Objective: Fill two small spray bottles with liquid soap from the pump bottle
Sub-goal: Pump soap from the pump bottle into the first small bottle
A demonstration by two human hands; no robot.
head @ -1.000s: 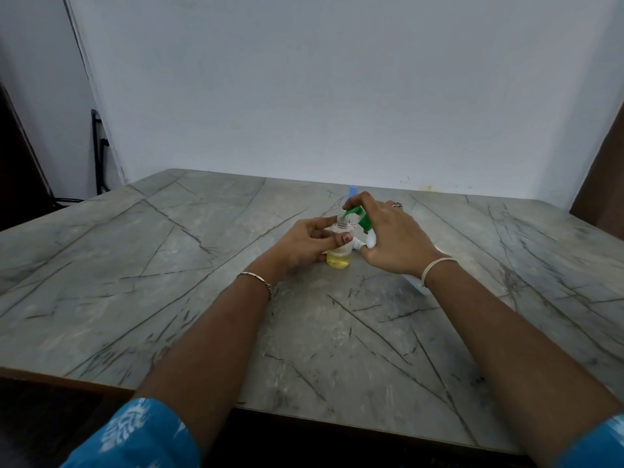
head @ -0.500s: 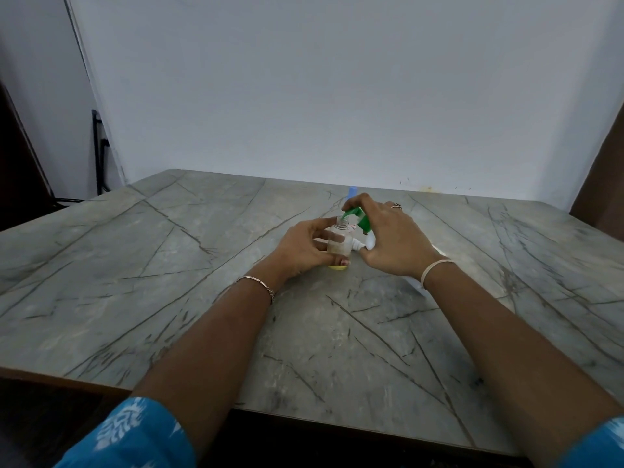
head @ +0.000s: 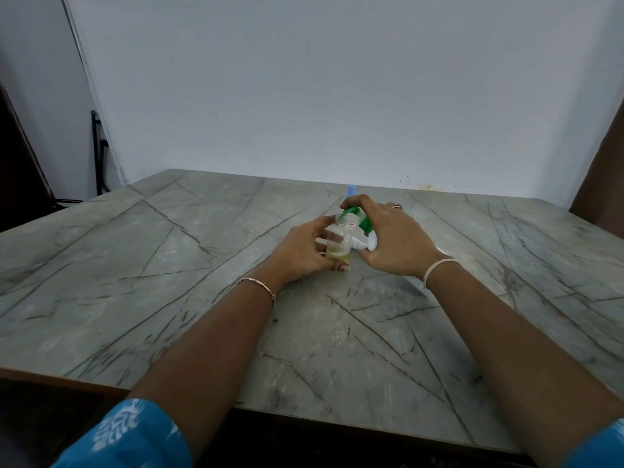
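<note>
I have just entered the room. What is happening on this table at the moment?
A person is filling a small clear bottle from a pump bottle. The left hand grips the small bottle, which stands on the grey table; the right hand holds the green pump head, its spout over the open neck. Only some yellowish liquid sits at the bottom so far. A blue-topped thing stands behind the hands.

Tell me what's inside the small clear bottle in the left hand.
The small bottle holds yellowish liquid in its lower part; the upper part looks empty. The left hand covers part of its side and base, so the exact level cannot be seen.
</note>
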